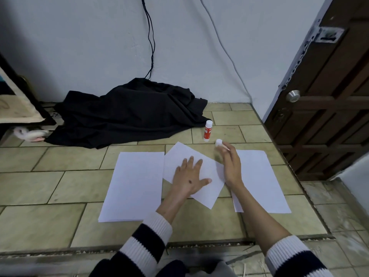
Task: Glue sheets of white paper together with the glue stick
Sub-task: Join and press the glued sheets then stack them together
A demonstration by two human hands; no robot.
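Three lots of white paper lie on the tiled floor: a stack at the left [133,184], a tilted sheet in the middle [185,156] and a sheet at the right [257,176]. My left hand [189,176] rests flat with spread fingers on the tilted sheet. My right hand [229,164] is raised over that sheet's far right corner and pinches a small white cylinder [218,142], blurred, which looks like a cap. The red and white glue stick [208,130] stands upright on the floor just beyond the papers, apart from both hands.
A heap of black cloth [129,114] lies against the wall behind the papers, with cables [150,47] hanging above it. A brown wooden door [329,100] stands at the right. A dark shelf [18,100] is at the left edge. A floor groove [199,244] runs in front of me.
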